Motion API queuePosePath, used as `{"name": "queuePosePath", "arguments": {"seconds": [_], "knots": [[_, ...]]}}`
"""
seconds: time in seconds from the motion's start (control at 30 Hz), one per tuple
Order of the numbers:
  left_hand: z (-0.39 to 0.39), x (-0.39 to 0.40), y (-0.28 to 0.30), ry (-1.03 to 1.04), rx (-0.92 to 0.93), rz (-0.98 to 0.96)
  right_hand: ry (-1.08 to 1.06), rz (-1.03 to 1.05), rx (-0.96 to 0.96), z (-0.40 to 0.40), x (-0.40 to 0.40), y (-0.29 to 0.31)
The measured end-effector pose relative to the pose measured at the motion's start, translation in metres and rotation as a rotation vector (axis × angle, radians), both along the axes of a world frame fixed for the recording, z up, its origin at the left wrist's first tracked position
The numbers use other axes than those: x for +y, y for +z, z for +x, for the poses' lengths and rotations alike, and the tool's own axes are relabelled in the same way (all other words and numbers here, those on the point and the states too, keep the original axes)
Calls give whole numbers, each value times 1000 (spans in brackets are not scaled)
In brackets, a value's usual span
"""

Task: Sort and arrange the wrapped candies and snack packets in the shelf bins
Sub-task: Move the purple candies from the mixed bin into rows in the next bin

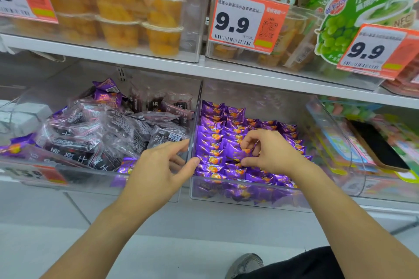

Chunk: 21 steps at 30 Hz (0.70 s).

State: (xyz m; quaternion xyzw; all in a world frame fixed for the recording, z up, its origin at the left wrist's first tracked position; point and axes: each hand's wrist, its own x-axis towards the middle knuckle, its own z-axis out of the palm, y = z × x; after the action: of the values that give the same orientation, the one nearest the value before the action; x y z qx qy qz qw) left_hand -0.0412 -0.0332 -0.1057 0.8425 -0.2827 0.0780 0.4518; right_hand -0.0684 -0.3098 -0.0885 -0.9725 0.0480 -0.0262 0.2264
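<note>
Right hand (269, 152) pinching a purple wrapped candy (235, 154) between curled fingers and thumb, atop neat rows of shiny purple, orange-printed candies in the middle clear bin (249, 190), left hand (158, 170) relaxed, fingers loosely extended, touching the bin's divider wall (192, 133)

White metal shelf board (158, 63) runs across the frame, slightly tilted, with another shelf level below it. Upper level holds clear tubs of yellow fruit cups (163, 27) and a green grape packet (353, 20). Orange-and-white price tags (247, 20) reading 9.9 hang on the fronts. Pale grey tiled floor (56, 233) below. Even, bright shop lighting.
</note>
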Motion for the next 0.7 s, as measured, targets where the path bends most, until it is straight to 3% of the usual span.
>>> {"name": "queuePosePath", "arguments": {"seconds": [0.37, 0.7], "knots": [[-3, 0, 2, 12, -1, 11, 0, 22, -80, 6, 2, -2], [-4, 1, 3, 22, 9, 12, -18, 21, -29, 2, -3, 3]]}}
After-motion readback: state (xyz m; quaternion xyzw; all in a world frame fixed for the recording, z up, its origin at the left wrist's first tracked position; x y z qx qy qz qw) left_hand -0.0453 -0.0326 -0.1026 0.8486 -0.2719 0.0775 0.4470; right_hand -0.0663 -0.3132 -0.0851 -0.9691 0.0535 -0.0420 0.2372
